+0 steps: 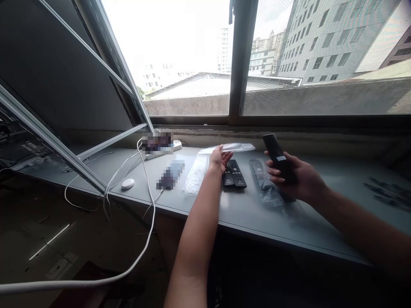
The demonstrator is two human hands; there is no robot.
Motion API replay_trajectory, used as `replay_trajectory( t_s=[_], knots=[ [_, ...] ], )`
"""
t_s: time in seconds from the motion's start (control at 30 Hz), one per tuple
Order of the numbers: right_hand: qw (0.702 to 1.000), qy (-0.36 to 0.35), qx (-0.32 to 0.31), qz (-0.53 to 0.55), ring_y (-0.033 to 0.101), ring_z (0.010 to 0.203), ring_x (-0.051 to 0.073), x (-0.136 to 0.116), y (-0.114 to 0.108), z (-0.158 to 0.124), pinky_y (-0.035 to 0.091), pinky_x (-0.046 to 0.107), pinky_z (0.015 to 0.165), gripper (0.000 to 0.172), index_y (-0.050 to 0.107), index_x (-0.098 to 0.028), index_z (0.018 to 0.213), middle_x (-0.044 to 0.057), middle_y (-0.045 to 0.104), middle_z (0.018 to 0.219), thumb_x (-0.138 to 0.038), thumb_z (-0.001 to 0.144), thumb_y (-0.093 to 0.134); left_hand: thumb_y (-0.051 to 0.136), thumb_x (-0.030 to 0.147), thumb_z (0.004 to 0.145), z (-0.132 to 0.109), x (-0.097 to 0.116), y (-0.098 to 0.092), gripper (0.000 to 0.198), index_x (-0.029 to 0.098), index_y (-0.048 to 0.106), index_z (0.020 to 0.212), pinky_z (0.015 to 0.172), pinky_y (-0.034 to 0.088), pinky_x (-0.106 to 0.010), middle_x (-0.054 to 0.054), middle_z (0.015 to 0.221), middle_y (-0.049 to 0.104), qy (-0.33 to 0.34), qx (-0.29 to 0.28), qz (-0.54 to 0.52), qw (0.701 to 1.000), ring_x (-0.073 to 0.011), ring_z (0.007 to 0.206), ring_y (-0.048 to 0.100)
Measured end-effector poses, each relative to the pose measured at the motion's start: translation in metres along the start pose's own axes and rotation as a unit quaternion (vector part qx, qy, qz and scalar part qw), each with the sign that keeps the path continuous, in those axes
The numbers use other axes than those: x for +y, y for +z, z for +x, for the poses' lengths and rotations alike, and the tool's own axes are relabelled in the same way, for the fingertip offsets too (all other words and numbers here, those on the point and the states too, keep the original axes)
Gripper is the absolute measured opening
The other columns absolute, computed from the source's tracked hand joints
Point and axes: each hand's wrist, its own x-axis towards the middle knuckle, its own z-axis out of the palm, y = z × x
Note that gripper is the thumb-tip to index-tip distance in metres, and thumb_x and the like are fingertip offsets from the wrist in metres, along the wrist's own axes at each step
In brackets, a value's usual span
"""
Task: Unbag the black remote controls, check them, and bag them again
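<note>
My right hand [297, 175] is closed around a black remote control [276, 152], raised and tilted, with its back and a small white label towards me. Between the thumb and fingers of my left hand [221, 159] is a clear plastic bag [239, 148], its end stretching out to the right. Two black remotes [236, 175] lie side by side on the table, buttons up, just beneath my left hand. Below my right hand, bagged remotes [261, 179] rest in clear plastic, partly hidden. A pile of clear bags [196, 173] lies left of my left wrist.
The grey table [237, 214] runs along a window. At the left stand a metal frame [112, 141] and a power strip [176, 146]. A white cable [150, 222] hangs across the front edge. A white round object [127, 184] and dark items [388, 192] also lie there.
</note>
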Motion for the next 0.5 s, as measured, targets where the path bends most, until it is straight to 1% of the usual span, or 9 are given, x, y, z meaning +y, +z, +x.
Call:
replay_trajectory(
  t_s=[0.07,0.13,0.2,0.27,0.4,0.5],
  knots=[
    [0.999,0.009,-0.008,0.039,0.055,0.064,0.018,-0.0012,0.0012,-0.0007,0.054,0.028,0.044,0.025,0.081,-0.031,0.128,0.006,0.072,0.094,-0.038,0.111,0.064,0.063,0.023,0.112,0.0003,0.0,0.0002,0.011,0.017,0.067,0.105,0.067,0.068,-0.021,-0.008,0.094,0.073,-0.001,0.0,0.002,1.0,-0.0133,0.071,0.074],
    [0.998,0.019,-0.018,0.066,0.057,0.065,0.018,-0.0023,0.0026,-0.0018,0.057,0.027,0.046,0.028,0.079,-0.028,0.131,0.007,0.071,0.094,-0.035,0.114,0.058,0.064,0.023,0.112,0.001,-0.0002,0.0001,0.009,0.017,0.068,0.107,0.068,0.068,-0.021,-0.008,0.096,0.074,-0.002,0.001,0.003,1.0,-0.0138,0.073,0.075],
    [0.996,0.026,-0.023,0.079,0.058,0.067,0.019,-0.003,0.0038,-0.0028,0.06,0.028,0.047,0.029,0.077,-0.026,0.133,0.008,0.071,0.096,-0.035,0.115,0.056,0.064,0.023,0.111,0.0015,-0.0003,-0.0001,0.008,0.017,0.069,0.11,0.068,0.068,-0.022,-0.008,0.096,0.074,-0.003,0.002,0.005,1.0,-0.0142,0.075,0.075],
    [0.996,0.028,-0.024,0.084,0.06,0.068,0.02,-0.0032,0.0043,-0.0034,0.061,0.029,0.047,0.028,0.076,-0.025,0.134,0.009,0.071,0.098,-0.037,0.115,0.058,0.064,0.023,0.112,0.0016,-0.0004,-0.0002,0.008,0.016,0.068,0.11,0.068,0.068,-0.022,-0.008,0.095,0.073,0.0,0.001,0.007,1.0,-0.0142,0.075,0.075],
    [0.995,0.027,-0.025,0.096,0.06,0.07,0.02,-0.0027,0.0034,-0.0027,0.059,0.027,0.044,0.029,0.074,-0.023,0.137,0.01,0.07,0.1,-0.038,0.116,0.06,0.063,0.023,0.112,0.0002,-0.0002,0.0003,0.009,0.016,0.066,0.107,0.068,0.068,-0.022,-0.009,0.096,0.073,0.006,-0.002,0.01,1.0,-0.0138,0.074,0.074],
    [0.993,0.027,-0.029,0.109,0.06,0.068,0.018,-0.0011,0.002,-0.0005,0.059,0.024,0.043,0.029,0.072,-0.019,0.136,0.009,0.067,0.097,-0.038,0.117,0.06,0.063,0.023,0.112,-0.0009,0.0001,0.0006,0.01,0.016,0.067,0.107,0.068,0.068,-0.022,-0.009,0.098,0.073,0.005,-0.002,0.009,1.0,-0.0138,0.074,0.074]
  ],
)
